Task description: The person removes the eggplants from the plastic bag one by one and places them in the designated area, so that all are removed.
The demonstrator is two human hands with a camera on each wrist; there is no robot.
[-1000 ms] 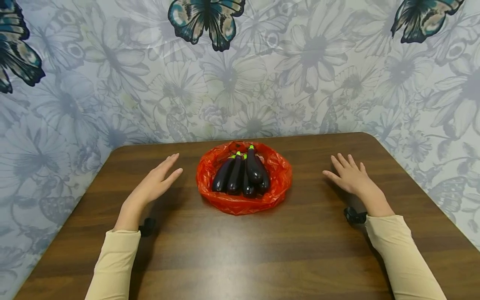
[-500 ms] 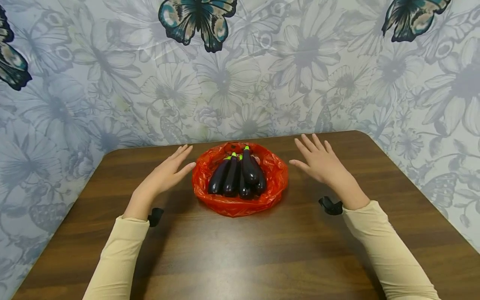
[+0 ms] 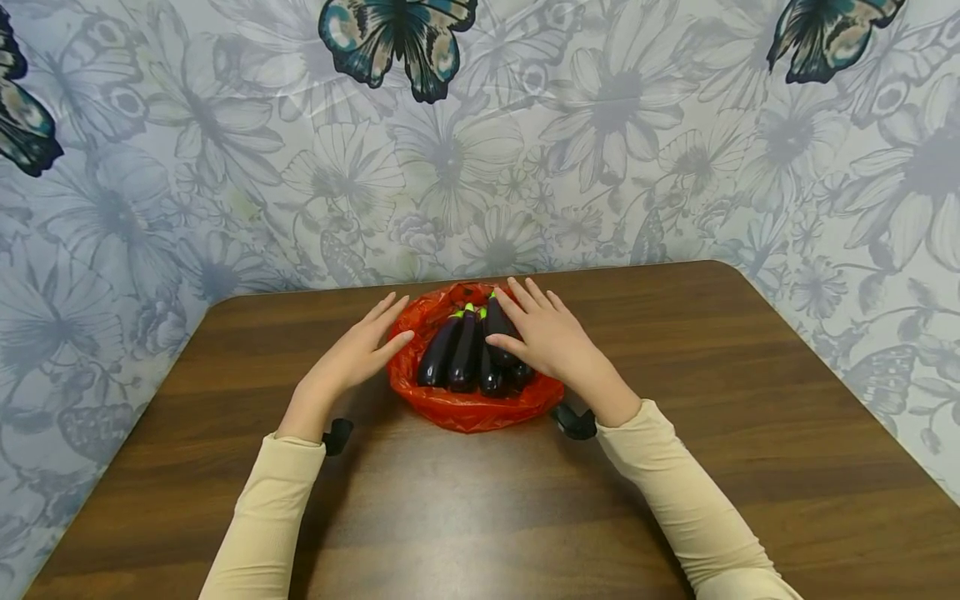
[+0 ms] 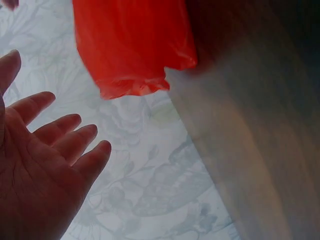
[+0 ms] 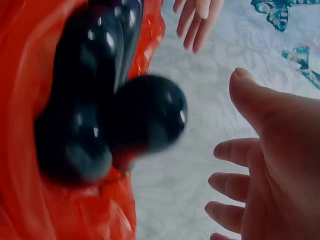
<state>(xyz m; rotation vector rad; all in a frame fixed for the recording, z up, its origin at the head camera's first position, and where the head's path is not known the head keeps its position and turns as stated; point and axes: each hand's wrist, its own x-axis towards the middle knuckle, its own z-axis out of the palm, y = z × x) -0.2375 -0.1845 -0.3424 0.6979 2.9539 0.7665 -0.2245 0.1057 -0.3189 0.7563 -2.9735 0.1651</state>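
A red plastic bag lies rolled open on the brown table, with several dark purple eggplants inside it. My right hand hovers over the right-hand eggplants with straight, spread fingers, and I cannot tell if it touches them. In the right wrist view the glossy eggplants sit just left of that open right hand. My left hand is flat and open at the bag's left rim. The left wrist view shows the left hand below the red bag, apart from it.
The table stands in a corner, against a wall papered with grey flowers and teal butterflies. Bare wood lies in front of the bag and to both sides. A small black camera mount shows at each wrist.
Both hands have moved inward toward the bag. The right hand travelled furthest, from the table's right side to above the eggplants. The left hand slid right to the bag's rim.
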